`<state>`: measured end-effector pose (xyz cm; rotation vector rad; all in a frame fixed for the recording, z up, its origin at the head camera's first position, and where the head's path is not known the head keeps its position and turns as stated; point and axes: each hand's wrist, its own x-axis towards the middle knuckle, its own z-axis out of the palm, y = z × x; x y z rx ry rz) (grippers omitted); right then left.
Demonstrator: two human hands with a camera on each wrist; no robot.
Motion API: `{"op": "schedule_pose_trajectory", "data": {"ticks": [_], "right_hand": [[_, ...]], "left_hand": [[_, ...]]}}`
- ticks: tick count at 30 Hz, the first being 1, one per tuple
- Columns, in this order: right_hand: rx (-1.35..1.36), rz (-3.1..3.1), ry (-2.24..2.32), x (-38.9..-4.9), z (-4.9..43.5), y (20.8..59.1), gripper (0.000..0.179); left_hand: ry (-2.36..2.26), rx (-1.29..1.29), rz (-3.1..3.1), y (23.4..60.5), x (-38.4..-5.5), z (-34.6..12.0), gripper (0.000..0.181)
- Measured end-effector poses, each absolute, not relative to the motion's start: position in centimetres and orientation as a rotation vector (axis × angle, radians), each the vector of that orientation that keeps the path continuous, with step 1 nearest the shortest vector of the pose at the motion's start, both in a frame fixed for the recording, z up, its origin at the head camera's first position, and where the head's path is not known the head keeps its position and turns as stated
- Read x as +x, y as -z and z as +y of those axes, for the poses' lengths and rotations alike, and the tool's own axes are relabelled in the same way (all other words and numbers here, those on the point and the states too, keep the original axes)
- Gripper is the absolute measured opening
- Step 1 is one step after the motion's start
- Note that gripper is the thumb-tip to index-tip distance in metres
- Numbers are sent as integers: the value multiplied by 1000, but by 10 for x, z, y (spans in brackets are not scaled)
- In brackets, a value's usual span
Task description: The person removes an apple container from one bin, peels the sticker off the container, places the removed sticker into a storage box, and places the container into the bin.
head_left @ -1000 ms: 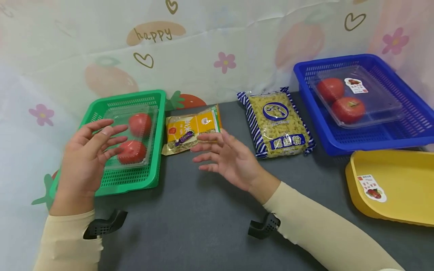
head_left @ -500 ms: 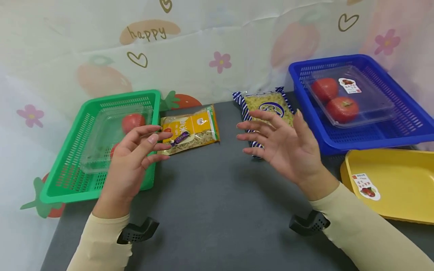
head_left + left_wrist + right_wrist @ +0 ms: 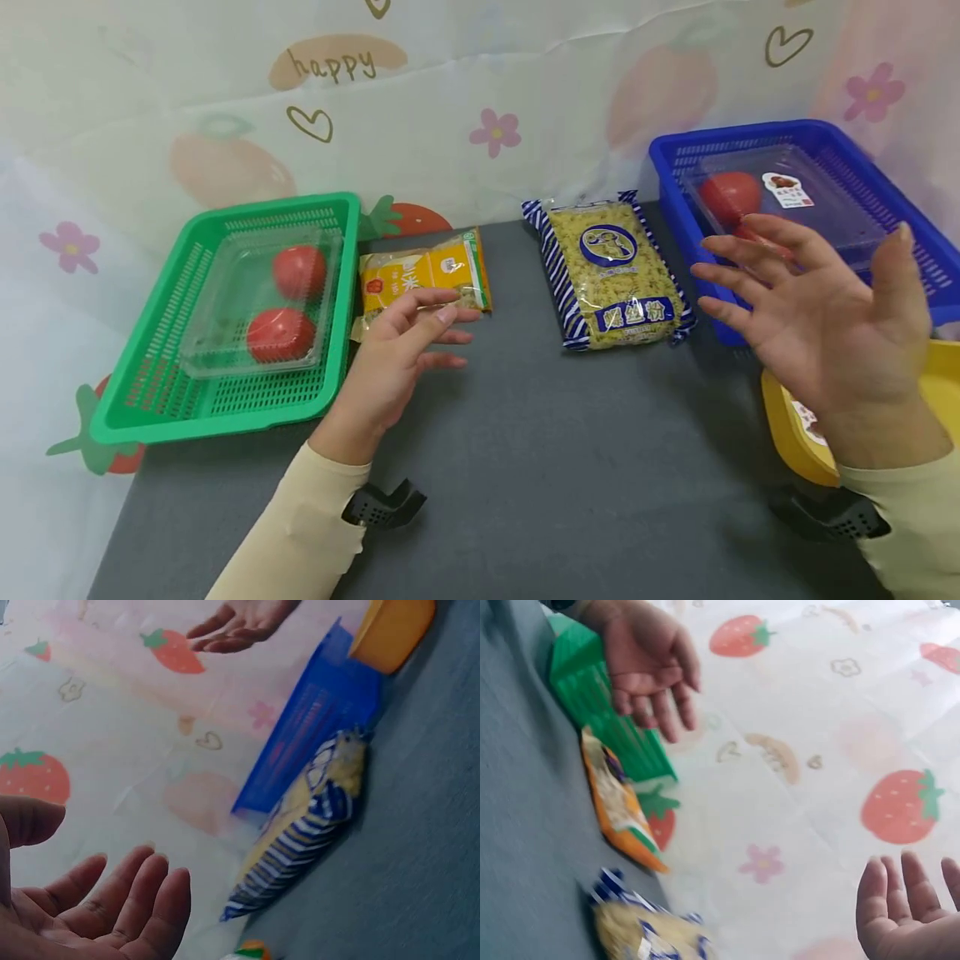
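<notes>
Green basket (image 3: 225, 427) with tomatoes (image 3: 281, 335) stands leftmost. Left hand (image 3: 393, 358), grip slack, hovers before an orange packet (image 3: 427, 271) on the counter (image 3: 540, 500); then a pasta bag (image 3: 617, 279). Right hand (image 3: 832, 333), grip loosely spread, hovers before blue basket (image 3: 669, 200) and yellow tray (image 3: 801, 446).

The person wears long, close-fitting cream sleeves, left sleeve (image 3: 288, 529) and right sleeve (image 3: 917, 521) matching, each ending in a plain cuff at the wrist. The left hand (image 3: 401, 354) and right hand (image 3: 828, 333) are bare. A left wrist device (image 3: 384, 505), black, angular and dotted with small holes, juts from the sleeve's inner side below the cuff; adjacent fabric is puckered. The right wrist device (image 3: 828, 512) is likewise black and perforated, its outline slightly blurred.
</notes>
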<state>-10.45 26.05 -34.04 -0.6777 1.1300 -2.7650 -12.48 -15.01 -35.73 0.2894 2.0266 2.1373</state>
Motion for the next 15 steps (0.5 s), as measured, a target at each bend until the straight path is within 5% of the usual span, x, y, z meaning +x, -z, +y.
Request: {"op": "schedule_pose_trajectory", "data": {"ticks": [15], "right_hand": [[-105, 1765, 2919, -158, 377, 342, 52]], "left_hand": [[-2045, 272, 1617, 400, -141, -46, 55]]}}
